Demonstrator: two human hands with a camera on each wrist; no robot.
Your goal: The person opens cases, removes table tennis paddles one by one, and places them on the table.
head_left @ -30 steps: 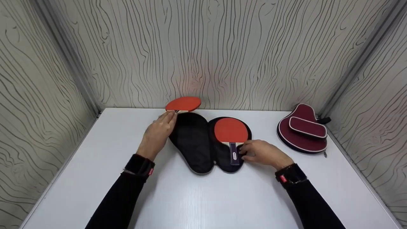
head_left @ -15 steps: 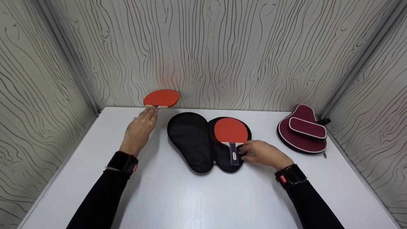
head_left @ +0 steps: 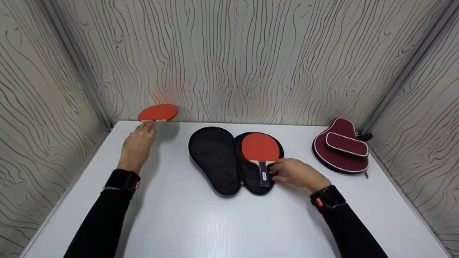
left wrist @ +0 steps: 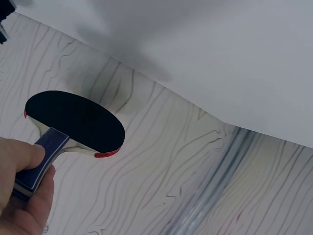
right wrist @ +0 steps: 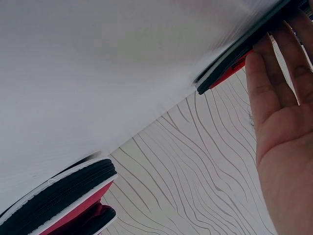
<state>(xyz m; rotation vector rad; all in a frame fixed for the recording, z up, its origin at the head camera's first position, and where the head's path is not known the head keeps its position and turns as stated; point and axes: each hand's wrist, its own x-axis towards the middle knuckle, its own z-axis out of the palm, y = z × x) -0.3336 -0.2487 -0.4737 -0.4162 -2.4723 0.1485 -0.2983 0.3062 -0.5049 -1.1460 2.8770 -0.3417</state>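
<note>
My left hand (head_left: 138, 145) holds a table tennis paddle (head_left: 159, 112) raised near the table's back left. Its upper face is red. In the left wrist view the black underside of the paddle (left wrist: 76, 120) shows, and my thumb and fingers pinch its dark blue handle (left wrist: 46, 154). A black paddle case (head_left: 214, 161) lies spread open mid-table. A second red paddle (head_left: 260, 147) lies in the right half of the case, handle toward me. My right hand (head_left: 297, 173) is at that half's right edge beside the handle, fingers loosely bent; in the right wrist view they touch the case's rim.
A maroon paddle case (head_left: 339, 159) with white piping and a front pocket lies at the back right of the white table (head_left: 215, 229). Wood-patterned panels (head_left: 229, 64) enclose the table at the back and both sides.
My left hand has carried its paddle leftward from behind the black case to the back left, rising slightly then lowering. The right hand and the paddle in the case have stayed put.
</note>
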